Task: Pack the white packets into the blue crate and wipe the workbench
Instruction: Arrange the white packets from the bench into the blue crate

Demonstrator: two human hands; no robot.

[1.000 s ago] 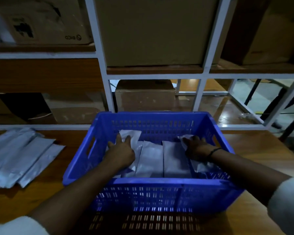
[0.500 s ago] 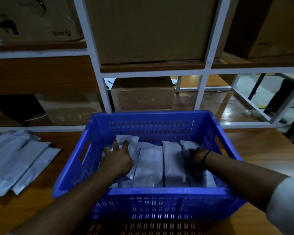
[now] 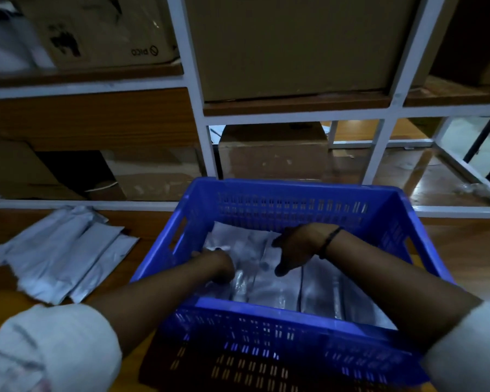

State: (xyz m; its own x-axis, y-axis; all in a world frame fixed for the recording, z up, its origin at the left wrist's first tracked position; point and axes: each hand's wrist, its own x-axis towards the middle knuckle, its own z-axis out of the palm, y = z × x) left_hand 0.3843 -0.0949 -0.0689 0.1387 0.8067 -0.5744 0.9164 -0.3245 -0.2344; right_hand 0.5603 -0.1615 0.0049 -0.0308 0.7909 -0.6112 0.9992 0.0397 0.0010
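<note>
A person's two hands reached inside the blue crate (image 3: 292, 190) on the workbench (image 3: 461, 250), where white packets (image 3: 317, 290) lay side by side on the bottom. The left hand (image 3: 217, 265) was curled down among them at the crate's left side; blur hid whether its fingers gripped one. The right hand (image 3: 296, 247), a dark band (image 3: 330, 240) at the wrist, held loosely spread fingers over the middle packets. A pile (image 3: 60, 250) of further packets lay fanned on the bench, left of the crate.
</note>
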